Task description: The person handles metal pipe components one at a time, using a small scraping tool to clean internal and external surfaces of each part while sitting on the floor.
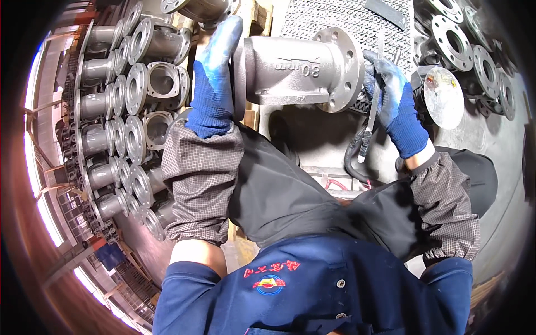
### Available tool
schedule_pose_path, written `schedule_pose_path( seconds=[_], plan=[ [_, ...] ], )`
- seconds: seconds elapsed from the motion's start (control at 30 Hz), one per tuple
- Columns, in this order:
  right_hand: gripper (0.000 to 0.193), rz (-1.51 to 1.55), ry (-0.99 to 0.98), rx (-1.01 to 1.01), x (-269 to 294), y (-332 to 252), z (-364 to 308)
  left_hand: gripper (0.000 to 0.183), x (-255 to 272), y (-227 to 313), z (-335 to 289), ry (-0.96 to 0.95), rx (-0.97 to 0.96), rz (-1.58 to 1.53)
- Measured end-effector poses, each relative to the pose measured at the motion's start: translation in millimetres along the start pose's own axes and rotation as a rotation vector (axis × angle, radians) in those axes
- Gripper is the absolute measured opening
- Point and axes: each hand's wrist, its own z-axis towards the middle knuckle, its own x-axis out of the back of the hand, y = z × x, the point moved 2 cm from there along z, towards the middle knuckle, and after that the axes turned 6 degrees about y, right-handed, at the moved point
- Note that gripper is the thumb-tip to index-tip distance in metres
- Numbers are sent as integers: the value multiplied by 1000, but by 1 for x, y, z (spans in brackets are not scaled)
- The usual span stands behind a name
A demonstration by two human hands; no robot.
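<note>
"Rows of grey flanged castings (139, 89) run down the left side of the workshop, bending with the lens until the outermost smear into the dark rim. What's hard to read on the right?"

"More loose flanges (455, 42) are heaped there, overlapping so much that I can't separate every piece; the edge swallows some."

"And the main piece?"

"One valve body (290, 70) lies crosswise before the knees, a ribbed barrel with dull, grainy skin and raised markings. Its right flange shows round bolt holes; the left one is seen nearly edge-on. Whatever bears it from below is hidden."

"Left hand?"

"The left hand (214, 72) lies along that left flange, fingers straight and together, in a blue knit glove with a paler, smooth coating. Its thumb is out of sight, so I can't tell whether it grips."

"The right one?"

"The right hand (393, 92) is curled around a thin metal strip (368, 125), just beside the right flange; the hidden fingertips leave contact with the flange uncertain."

"Other textures?"

"Beyond the barrel, a studded mesh-like surface (346, 19) carries a flat dark bar (386, 12). A pale, stained disc (444, 97) stands right of the glove. Below, a black hose (350, 159) curves away, partly covered by the legs. Finely checked sleeves (201, 184) wrinkle over both forearms."
</note>
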Motion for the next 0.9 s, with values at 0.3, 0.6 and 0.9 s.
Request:
schedule_pose_path(
  seconds=[0.3,0.6,0.9],
  plan=[
    [31,158,98,-323,-19,-28,-4,52,5,-6,6,42,364,-227],
    [35,168,66,-406,-39,-40,0,56,12,2,1,83,456,-312],
    [38,-27,-86,-314,-44,-37,8,43,23,0,-3,42,408,-290]
  ],
)
